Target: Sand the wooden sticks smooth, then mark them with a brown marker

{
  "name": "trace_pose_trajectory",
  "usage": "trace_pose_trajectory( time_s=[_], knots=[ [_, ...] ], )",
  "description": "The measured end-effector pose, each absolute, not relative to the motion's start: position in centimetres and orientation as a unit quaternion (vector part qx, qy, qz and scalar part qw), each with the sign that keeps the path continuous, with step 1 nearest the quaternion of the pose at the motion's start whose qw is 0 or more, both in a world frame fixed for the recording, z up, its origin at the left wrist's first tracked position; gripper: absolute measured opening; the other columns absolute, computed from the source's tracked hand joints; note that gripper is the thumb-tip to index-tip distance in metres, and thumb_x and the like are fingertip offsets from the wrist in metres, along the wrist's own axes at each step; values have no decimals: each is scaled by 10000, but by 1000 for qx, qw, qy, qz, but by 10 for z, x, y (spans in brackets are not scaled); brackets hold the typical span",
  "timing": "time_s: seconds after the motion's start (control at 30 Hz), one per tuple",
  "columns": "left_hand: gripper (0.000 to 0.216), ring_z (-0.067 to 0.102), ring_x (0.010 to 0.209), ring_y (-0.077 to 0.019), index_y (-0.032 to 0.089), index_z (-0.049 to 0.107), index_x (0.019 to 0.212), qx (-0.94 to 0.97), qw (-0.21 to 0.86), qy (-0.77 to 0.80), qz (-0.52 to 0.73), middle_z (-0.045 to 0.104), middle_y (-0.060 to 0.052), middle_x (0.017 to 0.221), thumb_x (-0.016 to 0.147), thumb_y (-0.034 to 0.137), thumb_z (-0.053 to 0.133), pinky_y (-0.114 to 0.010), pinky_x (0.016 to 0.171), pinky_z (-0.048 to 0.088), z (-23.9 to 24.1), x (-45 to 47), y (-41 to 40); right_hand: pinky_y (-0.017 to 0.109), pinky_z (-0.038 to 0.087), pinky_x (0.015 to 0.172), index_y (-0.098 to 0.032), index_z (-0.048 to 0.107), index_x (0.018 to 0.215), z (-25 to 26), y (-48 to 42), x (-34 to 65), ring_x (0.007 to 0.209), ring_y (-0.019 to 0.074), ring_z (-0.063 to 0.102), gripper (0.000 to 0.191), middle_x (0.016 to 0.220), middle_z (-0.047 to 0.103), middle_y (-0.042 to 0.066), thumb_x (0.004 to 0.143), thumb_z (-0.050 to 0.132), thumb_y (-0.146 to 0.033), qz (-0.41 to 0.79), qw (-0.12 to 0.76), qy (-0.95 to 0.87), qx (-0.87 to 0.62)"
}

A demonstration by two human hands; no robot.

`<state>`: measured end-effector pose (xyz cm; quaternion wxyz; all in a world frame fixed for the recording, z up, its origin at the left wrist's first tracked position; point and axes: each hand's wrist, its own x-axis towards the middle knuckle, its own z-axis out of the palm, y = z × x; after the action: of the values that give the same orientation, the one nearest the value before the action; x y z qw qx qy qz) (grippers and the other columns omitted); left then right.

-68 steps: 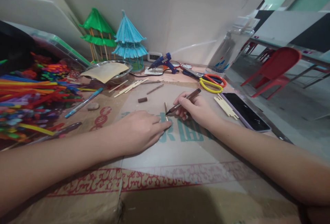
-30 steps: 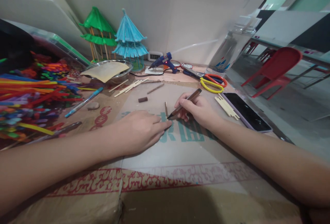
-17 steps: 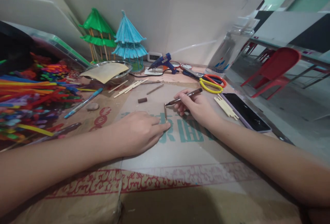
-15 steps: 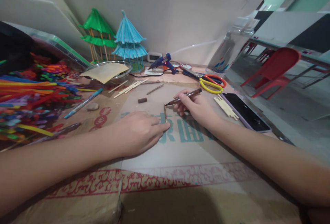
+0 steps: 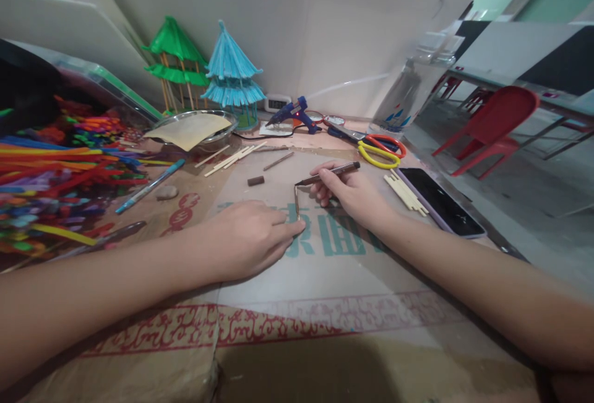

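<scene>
My right hand [image 5: 341, 187] is closed round a brown marker [image 5: 328, 173], whose dark tip is at the far end of a short wooden stick [image 5: 297, 202]. Part of that stick is coloured brown, and it lies on the covered table. Under a fingertip of my left hand [image 5: 257, 233], the stick's near end is held down; the other fingers are curled and partly hidden. The marker's brown cap [image 5: 255, 181] lies beyond my left hand. Further back rests a brown-coloured stick [image 5: 279, 161], with several pale sticks [image 5: 236, 158] to its left.
Colourful pipe cleaners [image 5: 51, 186] crowd the left side. Blue [image 5: 234, 72] and green [image 5: 176, 50] model pavilions stand behind a glass bowl [image 5: 234, 123]. A glue gun [image 5: 294, 114], scissors [image 5: 380, 150], clear bottle [image 5: 408, 90], pale stick bundle [image 5: 405, 192] and phone [image 5: 443, 202] lie towards the back and right.
The marker tip has moved slightly left and away from me, to the stick's far end. My left hand has stayed in place on the stick.
</scene>
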<state>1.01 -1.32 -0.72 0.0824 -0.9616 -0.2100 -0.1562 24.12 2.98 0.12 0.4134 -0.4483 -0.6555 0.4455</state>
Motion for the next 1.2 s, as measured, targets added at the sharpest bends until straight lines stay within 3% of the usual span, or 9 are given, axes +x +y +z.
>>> trace_pose_trajectory(
  time_s=[0.33, 0.6, 0.93, 1.2],
  knots=[
    [309, 645, 686, -211, 175, 663, 1201, -962, 80, -209, -158, 710, -55, 796, 991, 249, 450, -339, 643, 487, -7, 10, -13, 206, 486, 482, -171, 607, 837, 10, 22, 237, 491, 93, 568, 194, 628, 650, 2, 978, 485, -226, 471, 392, -633, -474],
    [298, 644, 676, -202, 171, 672, 1177, -960, 82, -210, -166, 704, -55, 777, 988, 244, 453, -330, 640, 490, -7, 10, -13, 213, 485, 473, -167, 605, 937, 4, 27, 241, 498, 92, 561, 161, 683, 649, -1, 976, 525, -301, 460, 413, -641, -455],
    [288, 645, 672, -205, 161, 683, 1141, -961, 86, -205, -167, 714, -61, 788, 983, 230, 453, -332, 631, 487, -7, 11, -13, 209, 487, 483, -177, 611, 849, 8, 23, 239, 499, 95, 563, 186, 635, 640, 1, 975, 517, -277, 466, 398, -634, -472],
    [285, 633, 643, -210, 161, 691, 1124, -960, 93, -207, -166, 695, -50, 739, 981, 239, 457, -337, 606, 474, -5, 12, -14, 216, 479, 460, -179, 583, 951, 3, 27, 241, 484, 88, 546, 182, 697, 629, -9, 980, 535, -352, 461, 405, -643, -457]
  ],
)
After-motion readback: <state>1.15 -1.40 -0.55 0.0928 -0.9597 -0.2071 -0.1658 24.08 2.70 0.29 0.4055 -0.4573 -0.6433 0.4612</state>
